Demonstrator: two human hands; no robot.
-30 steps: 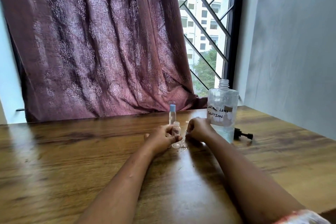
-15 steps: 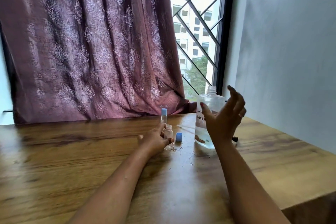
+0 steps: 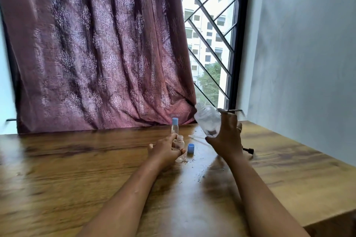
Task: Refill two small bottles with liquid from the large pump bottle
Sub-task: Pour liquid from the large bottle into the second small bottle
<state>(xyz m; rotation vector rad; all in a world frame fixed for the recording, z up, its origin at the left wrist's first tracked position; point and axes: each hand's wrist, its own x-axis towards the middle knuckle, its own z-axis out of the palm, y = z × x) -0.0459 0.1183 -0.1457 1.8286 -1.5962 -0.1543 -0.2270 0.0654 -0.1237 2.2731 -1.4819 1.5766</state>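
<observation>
Spillage is what we worry about first: our right hand [image 3: 226, 140] has the large bottle [image 3: 208, 119] lifted clear of the tabletop [image 3: 77, 169] and tipped with its open neck toward the upper left. Its mouth looks far wider than the narrow neck of the open small bottle [image 3: 180, 149], so a fast tilt would likely pour liquid past the opening and onto the wood. Small wet specks already show near the base of that small bottle. It is also light and slim, so a nudge from the big bottle could topple it if our hold slackens.

Our left hand [image 3: 166, 150] wraps its fingers around the open small bottle, which stands upright on the tabletop; that grip is closed on it. Our right grip is spread wide around the lower body of the large bottle, fingers splayed. The large bottle's neck sits above and to the right of the small bottle's mouth, not yet over it.

Just right of the open small bottle lies its blue cap [image 3: 191, 148]. Behind it stands the second small bottle [image 3: 175, 127], capped in blue. The pump head [image 3: 248, 150] lies on the tabletop behind our right wrist.
</observation>
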